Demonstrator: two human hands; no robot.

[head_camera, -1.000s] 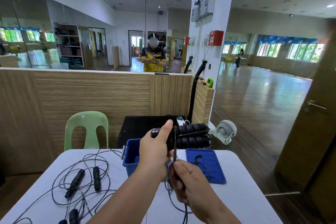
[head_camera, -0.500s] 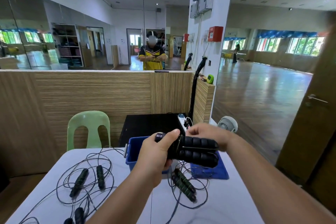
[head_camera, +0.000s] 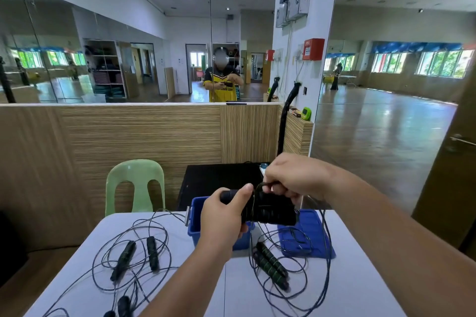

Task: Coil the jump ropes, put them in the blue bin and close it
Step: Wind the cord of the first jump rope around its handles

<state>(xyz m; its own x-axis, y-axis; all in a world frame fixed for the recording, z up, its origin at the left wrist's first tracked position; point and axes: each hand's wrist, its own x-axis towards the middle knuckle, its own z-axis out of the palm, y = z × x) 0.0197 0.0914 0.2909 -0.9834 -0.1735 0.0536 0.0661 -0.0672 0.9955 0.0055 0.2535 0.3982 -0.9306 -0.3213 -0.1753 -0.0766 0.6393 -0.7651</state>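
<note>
As the right hand (head_camera: 296, 177), pinching the cord (head_camera: 260, 185), has risen from the table's (head_camera: 347, 291) near edge over the handles (head_camera: 270, 210) the left hand (head_camera: 224, 216) grips, another wrap seems underway.

Green plastic chair (head_camera: 135, 183) behind white table (head_camera: 237, 296), black side table (head_camera: 219, 177) nr wood partition (head_camera: 128, 136), red alarm box (head_camera: 313, 49) on pillar (head_camera: 316, 85)

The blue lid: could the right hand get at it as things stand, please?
Probably not freely: the right hand pinches the rope at the handles held by the left hand, and its loops lie across the blue lid.
</note>
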